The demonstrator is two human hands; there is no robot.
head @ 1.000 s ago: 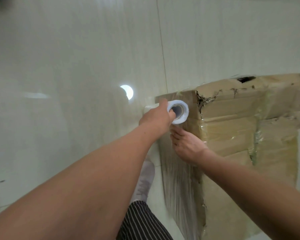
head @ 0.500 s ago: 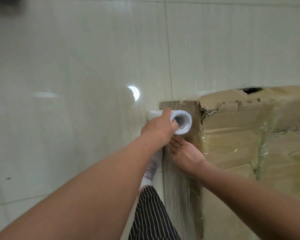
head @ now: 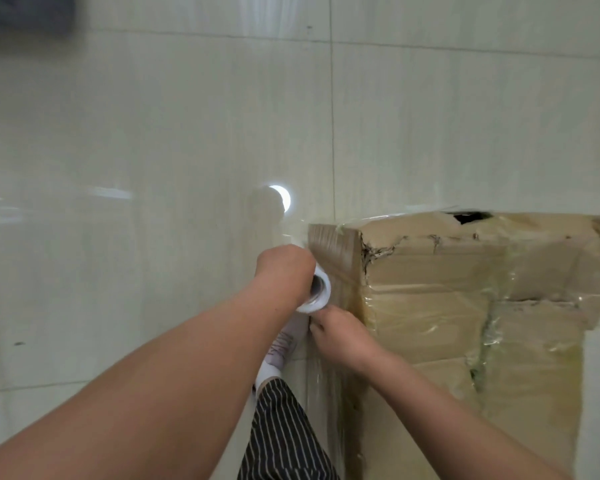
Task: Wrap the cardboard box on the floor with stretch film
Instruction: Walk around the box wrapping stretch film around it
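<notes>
I'm clamping my left hand (head: 284, 268) round the stretch film roll (head: 321, 293), its long axis running along the cardboard box (head: 465, 306) corner, the box sitting at 3 o'clock on the floor (head: 153, 133), my nearer right hand (head: 340, 336) touching the pulled film (head: 323, 375) at 5 o'clock, pinching or pressing, I can't tell.

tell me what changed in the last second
The left hand drew the film roll nearer along the side of the box, down to the right hand, whose fingers have curled on the film. The grip on the roll and the box stayed.
</notes>
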